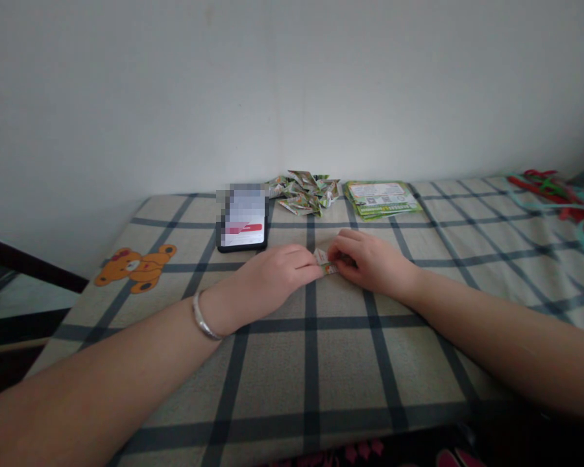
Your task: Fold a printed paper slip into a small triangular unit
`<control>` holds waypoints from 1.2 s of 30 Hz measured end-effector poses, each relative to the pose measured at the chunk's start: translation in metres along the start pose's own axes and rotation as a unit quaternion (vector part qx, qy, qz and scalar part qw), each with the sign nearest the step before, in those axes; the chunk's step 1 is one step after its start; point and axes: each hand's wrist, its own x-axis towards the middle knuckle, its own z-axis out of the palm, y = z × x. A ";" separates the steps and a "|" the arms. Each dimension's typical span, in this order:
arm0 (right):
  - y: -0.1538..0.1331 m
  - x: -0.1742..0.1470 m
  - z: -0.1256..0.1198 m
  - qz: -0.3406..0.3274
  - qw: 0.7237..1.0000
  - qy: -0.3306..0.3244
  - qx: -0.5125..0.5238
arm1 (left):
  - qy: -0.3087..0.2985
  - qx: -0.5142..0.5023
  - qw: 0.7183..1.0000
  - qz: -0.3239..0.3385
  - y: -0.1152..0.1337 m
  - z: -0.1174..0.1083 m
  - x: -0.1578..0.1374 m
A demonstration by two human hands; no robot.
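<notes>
Between my two hands is a small folded piece of printed paper, green and white, low over the checked tablecloth. My left hand, with a silver bangle at its wrist, pinches the paper's left side. Closed around its right side are the fingers of my right hand, which hide part of it. Beyond my hands lies a heap of folded paper pieces with similar print. Right of the heap is a stack of flat green printed sheets.
A phone with its screen lit, partly pixelated, stands left of the heap. A bear figure marks the checked tablecloth at left. Red and light-blue ribbons lie at the far right. A wall backs the table.
</notes>
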 end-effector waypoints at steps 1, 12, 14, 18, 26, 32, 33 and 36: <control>0.000 0.000 -0.001 -0.002 1.000 -0.006 0.001 | -0.004 0.000 1.000 0.000 0.000 0.000 0.000; 0.007 -0.004 -0.014 -0.073 0.995 -0.011 -0.064 | -0.009 0.018 1.000 0.005 0.002 -0.004 -0.001; 0.005 -0.005 -0.014 -0.133 0.988 -0.023 -0.074 | -0.008 0.025 1.000 0.004 0.002 -0.002 -0.001; 0.000 -0.007 -0.014 -0.187 0.978 -0.034 -0.084 | -0.010 0.031 0.999 0.009 0.000 0.000 -0.001; -0.001 -0.008 -0.010 -0.163 0.983 -0.019 -0.084 | -0.024 0.058 0.998 0.032 0.000 -0.003 0.001; -0.007 -0.007 -0.018 -0.160 0.975 -0.053 -0.143 | -0.036 0.118 0.991 0.050 0.004 -0.007 0.003; -0.008 -0.008 -0.019 -0.157 0.975 -0.058 -0.147 | -0.036 0.119 0.991 0.052 0.004 -0.008 0.003; -0.007 -0.010 -0.023 -0.141 0.976 -0.073 -0.151 | -0.038 0.096 0.993 0.061 0.002 -0.015 0.003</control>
